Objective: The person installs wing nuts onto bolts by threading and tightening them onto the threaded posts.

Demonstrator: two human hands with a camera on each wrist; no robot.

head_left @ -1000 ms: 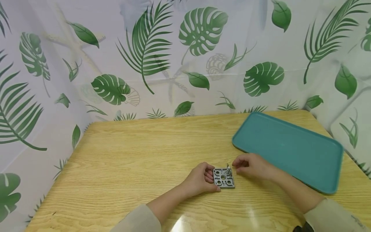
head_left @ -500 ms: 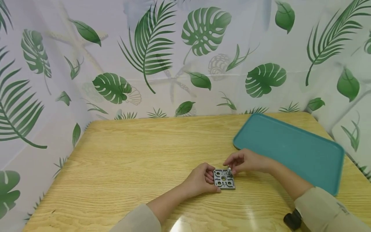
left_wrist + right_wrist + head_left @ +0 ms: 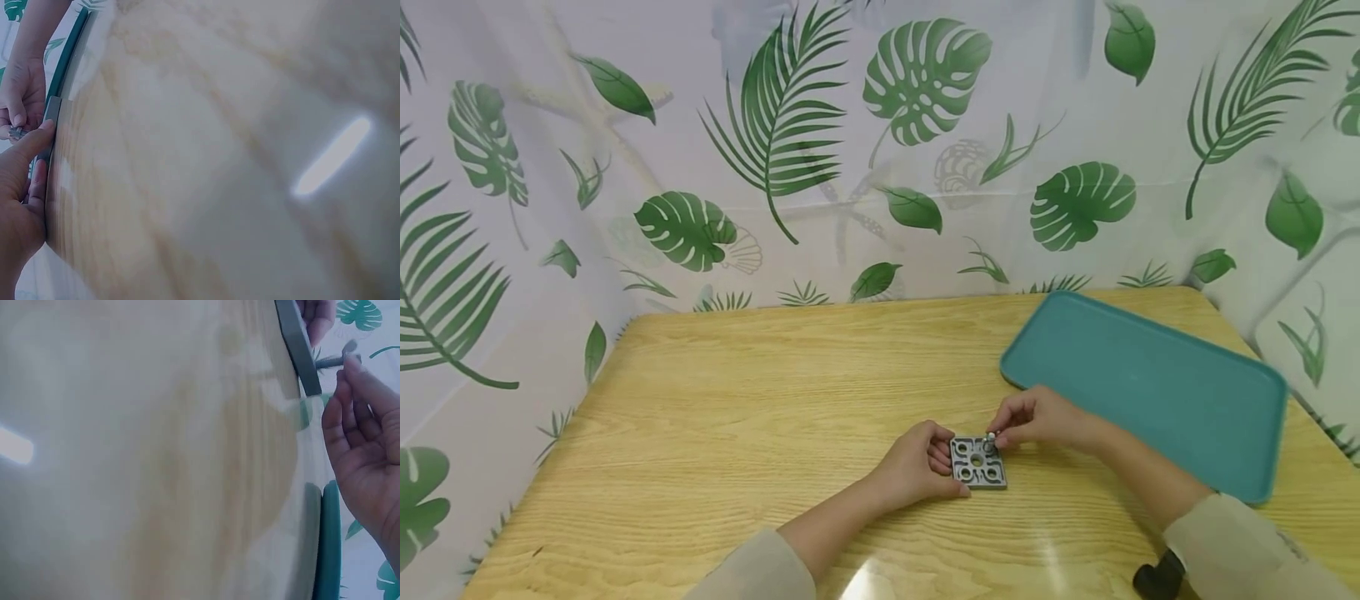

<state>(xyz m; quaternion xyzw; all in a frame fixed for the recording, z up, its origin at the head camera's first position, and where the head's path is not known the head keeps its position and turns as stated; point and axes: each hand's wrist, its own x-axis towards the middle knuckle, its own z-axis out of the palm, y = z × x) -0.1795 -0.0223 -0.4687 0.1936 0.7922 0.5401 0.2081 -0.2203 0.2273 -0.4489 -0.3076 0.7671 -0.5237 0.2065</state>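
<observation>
A square grey metal plate (image 3: pixel 972 467) with several round holes lies on the wooden table. My left hand (image 3: pixel 913 471) grips it by its left side, thumb at the front corner. From the far right corner of the plate rises a small silver screw (image 3: pixel 989 442), whose top is pinched between the thumb and fingertips of my right hand (image 3: pixel 1041 421). In the right wrist view the screw's shank (image 3: pixel 329 362) sticks up from the plate (image 3: pixel 296 344), its head partly covered by the thumb. The left wrist view shows the plate (image 3: pixel 52 115) edge-on under my left thumb.
A teal tray (image 3: pixel 1138 383) lies at the right of the table, just behind my right forearm. The wooden table top (image 3: pixel 760 400) extends to the left. A leaf-patterned cloth (image 3: pixel 850 167) hangs behind the table. Something black (image 3: pixel 1159 577) sits by my right sleeve.
My right hand has come in from the right and now pinches the screw, which stood free a second ago. My left hand and the plate have stayed in place.
</observation>
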